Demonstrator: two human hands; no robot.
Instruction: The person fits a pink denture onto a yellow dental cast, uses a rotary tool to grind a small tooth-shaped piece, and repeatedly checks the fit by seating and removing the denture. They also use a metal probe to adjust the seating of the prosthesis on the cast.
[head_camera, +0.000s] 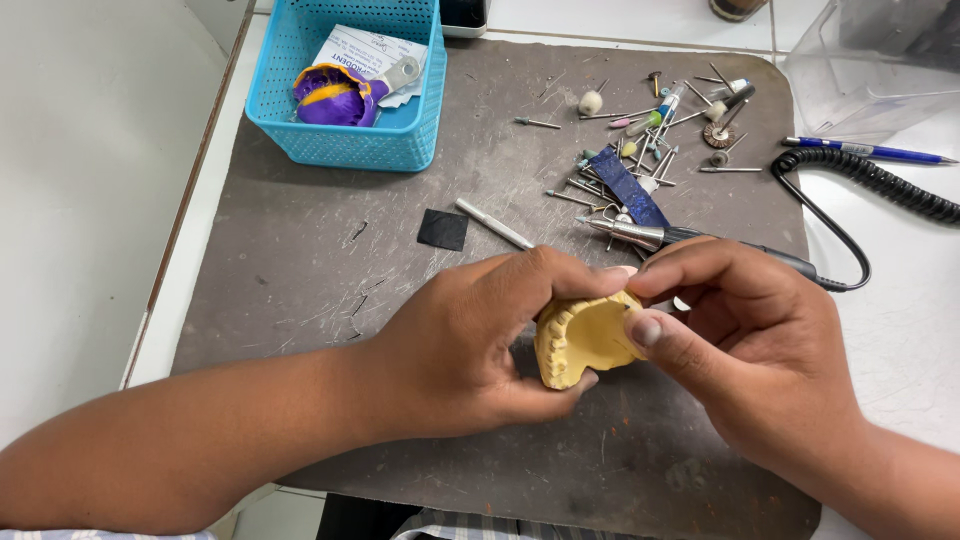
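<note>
The yellow dental cast (585, 340) looks like matt, chalky plaster. The grey mat (330, 270) is dull and scratched. The blue basket (345, 140) is glossy plastic mesh. The handpiece tip (630, 232) is shiny metal.

The yellow dental cast (583, 340) is partly hidden by both hands (teeth mostly covered).

1 yellow cast (582, 345), 1 basket (345, 140), perhaps 20 burs (640, 150).

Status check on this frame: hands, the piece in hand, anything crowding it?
Left hand and right hand both grip the yellow dental cast above the grey mat. Rotary handpiece lies just behind the fingers; loose burs farther back.
</note>
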